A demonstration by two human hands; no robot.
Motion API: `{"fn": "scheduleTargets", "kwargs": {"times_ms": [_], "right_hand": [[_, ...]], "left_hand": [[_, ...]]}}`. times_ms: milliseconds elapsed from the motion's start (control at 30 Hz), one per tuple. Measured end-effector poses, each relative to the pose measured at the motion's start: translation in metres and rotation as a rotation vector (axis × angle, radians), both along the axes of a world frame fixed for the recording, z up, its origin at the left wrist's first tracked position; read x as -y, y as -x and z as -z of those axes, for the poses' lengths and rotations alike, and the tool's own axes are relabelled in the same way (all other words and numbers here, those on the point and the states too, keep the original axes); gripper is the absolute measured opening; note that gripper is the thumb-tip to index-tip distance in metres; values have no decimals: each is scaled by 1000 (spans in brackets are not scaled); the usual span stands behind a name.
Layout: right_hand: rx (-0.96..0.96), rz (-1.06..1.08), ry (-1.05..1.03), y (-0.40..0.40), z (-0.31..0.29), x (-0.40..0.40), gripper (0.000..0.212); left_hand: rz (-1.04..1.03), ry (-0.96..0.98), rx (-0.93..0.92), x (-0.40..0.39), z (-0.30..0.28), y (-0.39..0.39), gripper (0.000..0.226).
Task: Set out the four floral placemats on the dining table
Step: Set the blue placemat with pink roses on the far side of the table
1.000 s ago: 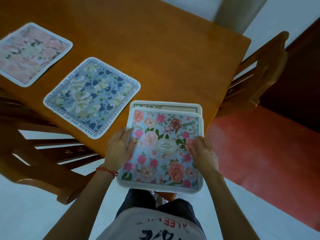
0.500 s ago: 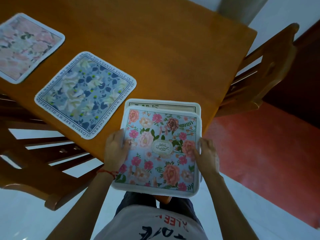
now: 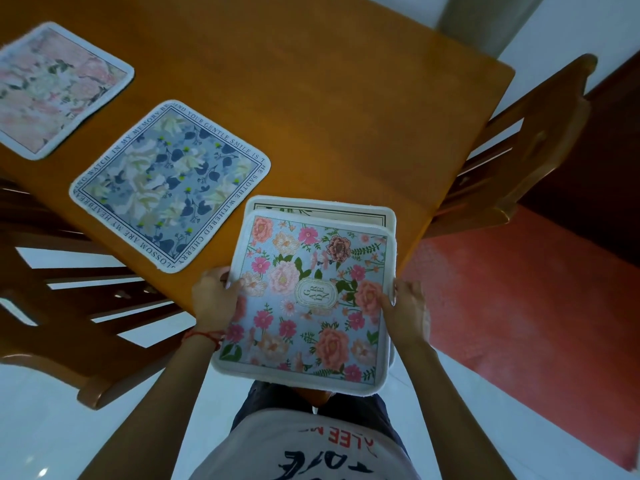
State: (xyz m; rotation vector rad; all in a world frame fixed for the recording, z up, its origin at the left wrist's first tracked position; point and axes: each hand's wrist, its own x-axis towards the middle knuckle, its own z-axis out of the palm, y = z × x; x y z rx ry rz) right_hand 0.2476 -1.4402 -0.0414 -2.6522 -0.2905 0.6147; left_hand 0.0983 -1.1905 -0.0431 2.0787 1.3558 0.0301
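Two placemats lie flat on the orange wooden table (image 3: 346, 116): a pale pink floral one (image 3: 52, 88) at the far left and a blue-grey one with a text border (image 3: 169, 187) beside it. At the table's near corner I hold a stack of two mats. The top one is light blue with pink roses (image 3: 308, 296); a cream mat (image 3: 322, 211) peeks out under its far edge. My left hand (image 3: 216, 296) grips the stack's left edge, thumb on top. My right hand (image 3: 405, 306) grips its right edge.
A wooden chair (image 3: 530, 147) stands at the table's right end, another chair (image 3: 69, 299) along the near left side. A red rug (image 3: 536, 313) covers the floor at right. A pillar (image 3: 485, 19) rises past the table's far corner.
The view shifted slightly, so the table mats sit a little differently in frame. My hands slid outward from the top mat's face to its side edges.
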Motion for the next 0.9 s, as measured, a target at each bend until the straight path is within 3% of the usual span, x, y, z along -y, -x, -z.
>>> {"fn": "scheduleTargets", "kwargs": {"times_ms": [567, 900], "right_hand": [[8, 54, -28, 18, 9, 14, 29], [-25, 221, -157, 19, 12, 35, 23]], "left_hand": [[18, 8, 70, 0, -17, 8, 18], [68, 42, 81, 19, -21, 0, 18]]}}
